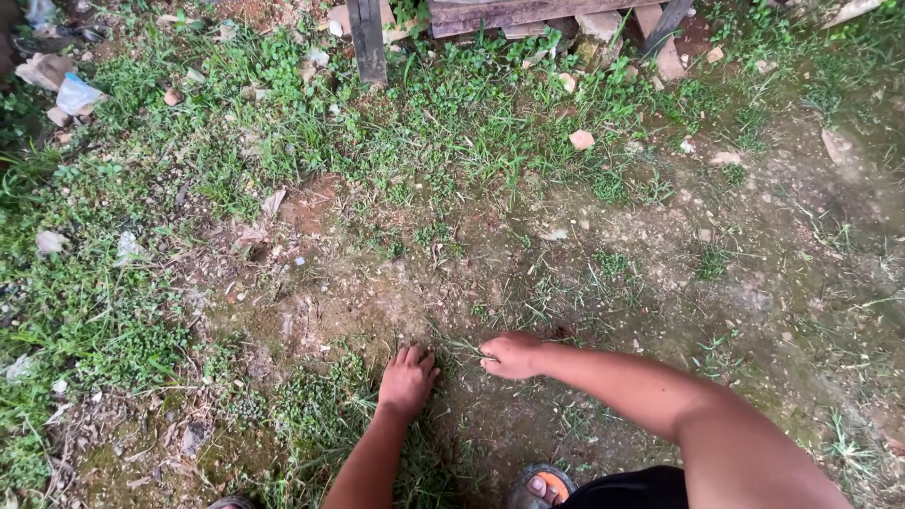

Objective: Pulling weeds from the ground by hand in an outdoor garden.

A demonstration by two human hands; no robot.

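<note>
I look down at bare brown soil (358, 302) patched with grass. My left hand (407, 379) lies palm down on the ground at the edge of a low green weed patch (311, 405), fingers spread and pointing away from me. My right hand (512, 355) is just to its right, fingers pinched closed on a thin tuft of grass blades (459, 345) that stick out to the left of the fist. My right forearm reaches in from the lower right. The toe of my sandalled foot (543, 486) shows at the bottom edge.
Dark wooden posts and planks (368, 38) with broken bricks (660, 42) stand at the top. Bits of white litter (75, 94) and small stones (582, 139) lie scattered in thicker grass at the left and top. Mossy dirt spreads to the right.
</note>
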